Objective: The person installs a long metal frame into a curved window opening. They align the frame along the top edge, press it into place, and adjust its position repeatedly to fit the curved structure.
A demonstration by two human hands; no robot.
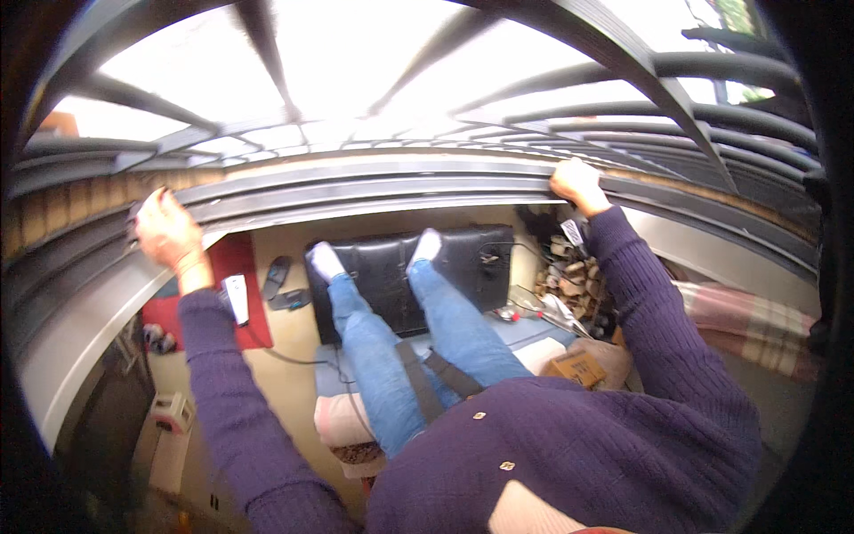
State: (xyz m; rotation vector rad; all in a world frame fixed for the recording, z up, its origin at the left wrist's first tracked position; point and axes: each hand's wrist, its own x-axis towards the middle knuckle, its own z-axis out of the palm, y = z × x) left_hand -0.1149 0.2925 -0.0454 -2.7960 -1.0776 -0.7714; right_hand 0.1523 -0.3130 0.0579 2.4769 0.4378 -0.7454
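A dark grey window frame (374, 182) with several grooved rails runs across the view at chest height. My left hand (169, 233) is at its left part, fingers curled over the rail and slightly blurred. Further right, my right hand (578, 185) is closed over the same frame, knuckles up. Beyond the frame stand dark metal window bars (498, 129) against bright daylight. Both arms, in dark purple knit sleeves, are stretched forward. The undersides of my fingers are hidden.
My socked feet rest on a black padded seat (471, 276). Below lie a red mat (258, 311), dark slippers (277, 278) and a white power strip (236, 298) with a cable. To the right are a pile of wood pieces (569, 276), a small cardboard box (578, 368) and a plaid cloth (747, 320).
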